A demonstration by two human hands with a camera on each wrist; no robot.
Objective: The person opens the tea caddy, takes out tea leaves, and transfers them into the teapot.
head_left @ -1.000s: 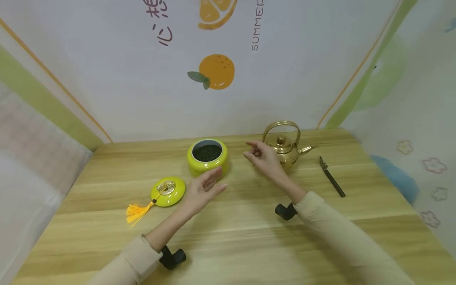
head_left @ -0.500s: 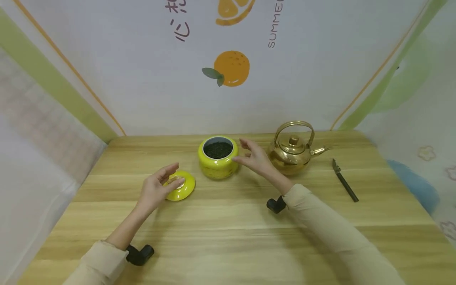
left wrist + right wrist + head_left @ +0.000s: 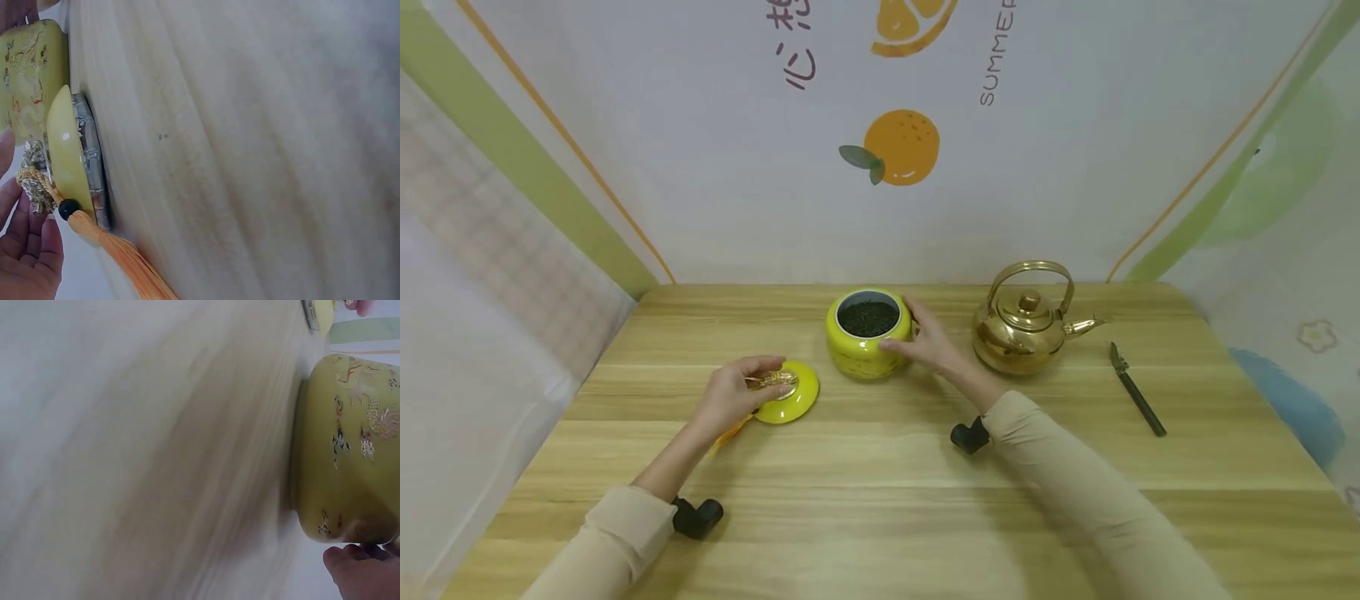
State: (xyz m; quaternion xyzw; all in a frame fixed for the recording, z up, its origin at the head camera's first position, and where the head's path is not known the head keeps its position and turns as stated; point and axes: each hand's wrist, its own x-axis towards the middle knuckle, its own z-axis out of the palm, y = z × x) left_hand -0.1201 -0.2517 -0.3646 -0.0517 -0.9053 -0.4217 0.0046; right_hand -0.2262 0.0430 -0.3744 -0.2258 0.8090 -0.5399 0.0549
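Note:
A round yellow jar (image 3: 863,358) stands upright on the wooden table, its mouth uncovered and dark, leaf-like contents (image 3: 868,318) inside. My right hand (image 3: 931,340) holds its right side, thumb on the front and fingers round behind. In the right wrist view, fingertips (image 3: 350,557) meet the jar's wall. The yellow lid (image 3: 797,402) lies to the left, with a gold knob (image 3: 37,178) on top and an orange tassel (image 3: 125,253). My left hand (image 3: 733,390) grips the knob between thumb and fingers. Its lid still rests on the table.
A gold kettle (image 3: 1018,333) with a raised handle stands right of the jar. Farther right lies a dark-handled knife-like tool (image 3: 1138,400). A printed cloth wall (image 3: 760,200) rises behind the table's far edge. Black camera mounts (image 3: 970,435) hang at both wrists.
My left hand has moved left to the lid and lowered onto its knob. My right hand has moved left from beside the kettle onto the jar. The view has shifted slightly.

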